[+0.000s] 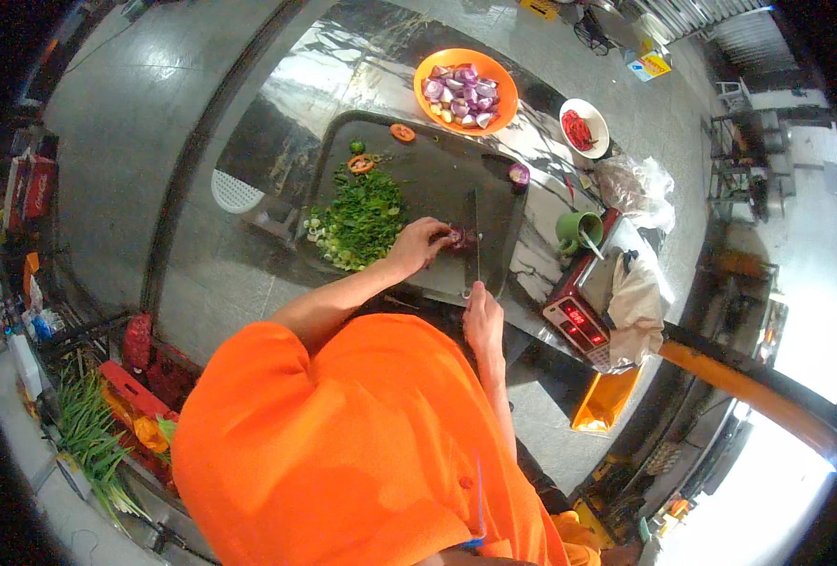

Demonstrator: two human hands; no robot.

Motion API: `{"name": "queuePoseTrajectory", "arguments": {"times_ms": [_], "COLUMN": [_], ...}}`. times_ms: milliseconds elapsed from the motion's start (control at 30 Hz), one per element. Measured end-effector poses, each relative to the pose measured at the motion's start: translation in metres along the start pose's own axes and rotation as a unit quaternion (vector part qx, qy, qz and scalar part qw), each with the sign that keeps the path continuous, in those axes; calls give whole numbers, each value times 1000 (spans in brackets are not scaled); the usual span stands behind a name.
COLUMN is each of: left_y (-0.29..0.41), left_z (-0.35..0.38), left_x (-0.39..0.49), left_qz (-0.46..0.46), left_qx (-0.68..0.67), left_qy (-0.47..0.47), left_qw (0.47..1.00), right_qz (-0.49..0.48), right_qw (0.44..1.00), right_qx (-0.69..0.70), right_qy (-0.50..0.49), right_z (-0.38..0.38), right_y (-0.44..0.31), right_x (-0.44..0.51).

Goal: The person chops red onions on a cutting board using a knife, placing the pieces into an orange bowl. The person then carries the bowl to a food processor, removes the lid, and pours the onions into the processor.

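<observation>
My right hand (483, 315) grips the handle of a kitchen knife (478, 233), its blade pointing away from me over a dark tray (433, 170). Just left of the blade, the fingers of my left hand (420, 245) hold a piece of red onion (456, 238) against the tray. Bits of cut onion lie at the blade. Left of my hands sits a heap of chopped green leaves (365, 212), with sliced spring onion (326, 240) along its near left side. Tomato slices (402, 132), a small green fruit (357, 147) and a red onion half (519, 174) rest near the far rim.
Beyond the tray on the marble-patterned table (539, 244) stand an orange bowl (425, 106) of cut red onions and a white bowl (600, 122) of red chillies. To the right are a green cup (578, 228) with a spoon, a digital scale (580, 325) and plastic bags (638, 187).
</observation>
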State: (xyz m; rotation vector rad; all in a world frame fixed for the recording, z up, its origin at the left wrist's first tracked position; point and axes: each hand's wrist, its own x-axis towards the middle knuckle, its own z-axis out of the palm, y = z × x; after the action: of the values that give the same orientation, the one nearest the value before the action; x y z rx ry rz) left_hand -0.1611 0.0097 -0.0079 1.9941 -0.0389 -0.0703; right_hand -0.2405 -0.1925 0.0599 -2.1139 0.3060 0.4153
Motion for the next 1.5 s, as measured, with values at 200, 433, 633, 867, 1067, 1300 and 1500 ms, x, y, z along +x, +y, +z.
{"name": "queuePoseTrajectory", "arguments": {"times_ms": [200, 433, 633, 867, 1067, 1300, 1500], "left_y": [-7, 2, -2, -5, -7, -2, 11], "left_z": [5, 7, 12, 15, 12, 8, 18], "left_x": [8, 11, 17, 22, 26, 19, 3], "left_qz": [38, -34, -55, -28, -6, -22, 51], "left_qx": [-13, -38, -34, 1, -30, 19, 35], "left_qy": [30, 33, 24, 45, 91, 58, 47], "left_qw": [999, 998, 998, 999, 995, 998, 997], "right_qz": [27, 17, -11, 23, 60, 19, 232], "right_qw": [998, 999, 997, 997, 993, 996, 945], "right_qx": [-56, -50, -74, -47, -62, -81, 227], "right_qy": [-29, -13, -15, -50, -84, -27, -45], "right_z": [-8, 0, -1, 0, 7, 39, 32], "right_y": [-18, -7, -10, -26, -34, -24, -5], "right_x": [-6, 2, 14, 30, 45, 54, 67]}}
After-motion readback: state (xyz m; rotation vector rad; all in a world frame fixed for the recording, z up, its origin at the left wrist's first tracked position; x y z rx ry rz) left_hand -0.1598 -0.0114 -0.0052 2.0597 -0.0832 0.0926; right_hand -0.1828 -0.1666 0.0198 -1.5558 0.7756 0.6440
